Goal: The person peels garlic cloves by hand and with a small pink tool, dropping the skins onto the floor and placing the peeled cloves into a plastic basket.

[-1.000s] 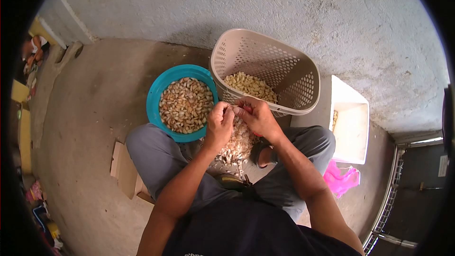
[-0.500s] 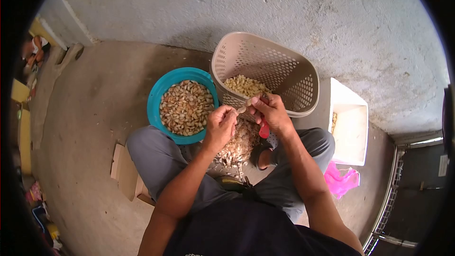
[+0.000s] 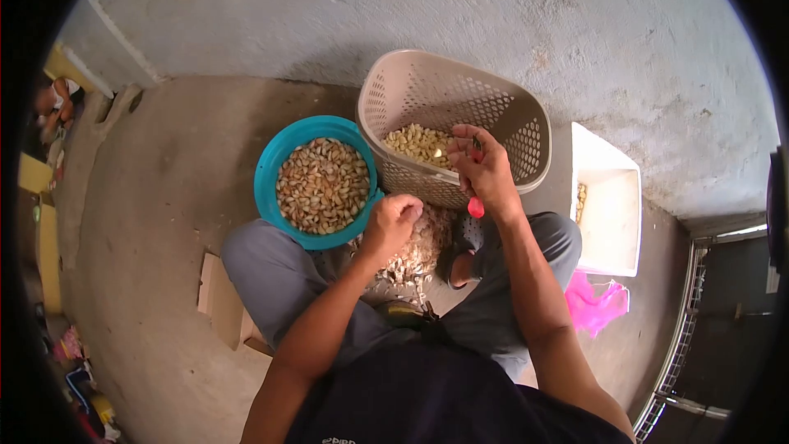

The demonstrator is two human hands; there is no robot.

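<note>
My right hand (image 3: pixel 486 171) is over the near rim of the beige perforated basket (image 3: pixel 460 70), closed around a red-handled knife (image 3: pixel 476 207) whose blade is mostly hidden. Just left of its fingers, a pale peeled garlic clove (image 3: pixel 438 153) shows above the peeled garlic cloves (image 3: pixel 415 141) in the basket. Fingers curled together, my left hand (image 3: pixel 391 226) hovers above a heap of garlic skins (image 3: pixel 415 259); whatever it pinches is hidden. Beside it stands a teal basin (image 3: pixel 265 173) holding unpeeled garlic cloves (image 3: pixel 322 185).
A white foam box (image 3: pixel 612 222) with some cloves inside stands at right, with a pink plastic bag (image 3: pixel 593 304) before it. Cardboard (image 3: pixel 220 300) lies by my left knee. A rough wall (image 3: pixel 329 16) rises behind the basket. Another person (image 3: pixel 62 103) sits at far left.
My hands have parted. The right one moved up and over the basket with the knife, and a peeled clove now shows beside its fingers. My left hand shifted slightly down.
</note>
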